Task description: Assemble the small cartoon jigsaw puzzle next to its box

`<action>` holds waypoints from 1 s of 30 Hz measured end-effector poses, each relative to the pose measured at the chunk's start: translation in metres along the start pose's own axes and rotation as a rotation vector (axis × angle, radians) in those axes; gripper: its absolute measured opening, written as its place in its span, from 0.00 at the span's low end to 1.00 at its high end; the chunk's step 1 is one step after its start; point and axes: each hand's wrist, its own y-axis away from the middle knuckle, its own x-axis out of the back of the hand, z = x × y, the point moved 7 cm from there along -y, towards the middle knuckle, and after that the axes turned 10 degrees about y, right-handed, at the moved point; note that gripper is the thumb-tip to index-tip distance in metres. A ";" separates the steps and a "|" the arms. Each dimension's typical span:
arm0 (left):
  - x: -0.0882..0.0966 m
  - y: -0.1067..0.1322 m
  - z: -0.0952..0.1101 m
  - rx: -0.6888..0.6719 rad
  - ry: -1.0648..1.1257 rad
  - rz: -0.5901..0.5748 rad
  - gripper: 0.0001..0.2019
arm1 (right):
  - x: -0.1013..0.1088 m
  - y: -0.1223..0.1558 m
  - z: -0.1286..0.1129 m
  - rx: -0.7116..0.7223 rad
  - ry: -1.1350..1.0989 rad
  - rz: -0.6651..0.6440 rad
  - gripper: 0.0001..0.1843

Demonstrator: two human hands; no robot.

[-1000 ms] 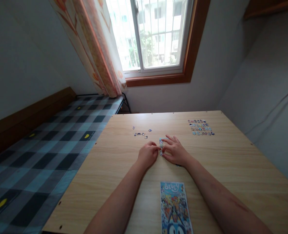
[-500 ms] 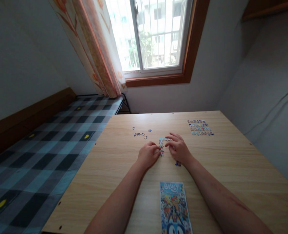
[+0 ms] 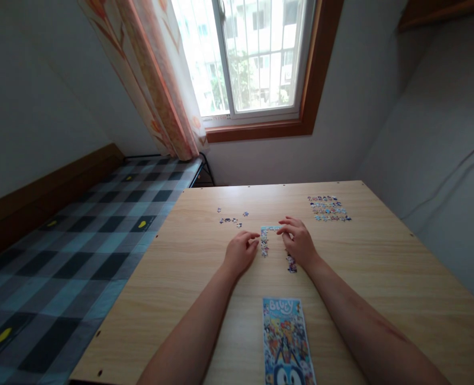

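Hands [image 3: 240, 251] [image 3: 300, 244] farther apart — puzzle border [image 3: 264, 243] blue-topped, speckled, perhaps three-sided

Pretty dim room, light coming through a barred window [image 3: 261, 59] in a reddish-brown wood frame [image 3: 320, 69]. Flowery orange curtain [image 3: 150, 69] hangs at its left, there's a checked bed [image 3: 88, 240] along the left wall [image 3: 28, 107], pale wood table [image 3: 377, 251] beside it, thin cable [image 3: 464, 160] up the right wall [image 3: 453, 107].

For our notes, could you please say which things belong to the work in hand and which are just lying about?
Work in hand:
puzzle strips
loose pieces
rows of pieces
Bluey picture, probably for reference
wooden table

Just there:
checked bed
curtain
window
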 end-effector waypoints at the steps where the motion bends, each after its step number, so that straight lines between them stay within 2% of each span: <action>1: 0.001 -0.001 -0.002 0.003 0.024 0.018 0.10 | 0.000 0.000 0.001 -0.006 0.000 0.001 0.15; 7: 0.006 -0.004 -0.011 0.015 0.105 0.087 0.08 | 0.000 0.000 0.009 -0.092 -0.050 0.017 0.14; 14: 0.006 -0.003 -0.011 0.038 0.004 0.077 0.19 | 0.000 0.001 0.027 -0.240 -0.117 0.073 0.12; 17: 0.005 -0.003 -0.011 0.030 -0.024 0.075 0.20 | -0.002 0.002 0.035 -0.300 -0.155 0.089 0.11; 26: 0.001 -0.004 -0.007 0.036 0.018 0.066 0.10 | -0.001 0.004 0.048 -0.363 -0.182 0.068 0.11; 30: -0.004 -0.004 -0.005 -0.002 0.035 0.070 0.09 | 0.000 0.004 0.051 -0.344 -0.156 0.069 0.12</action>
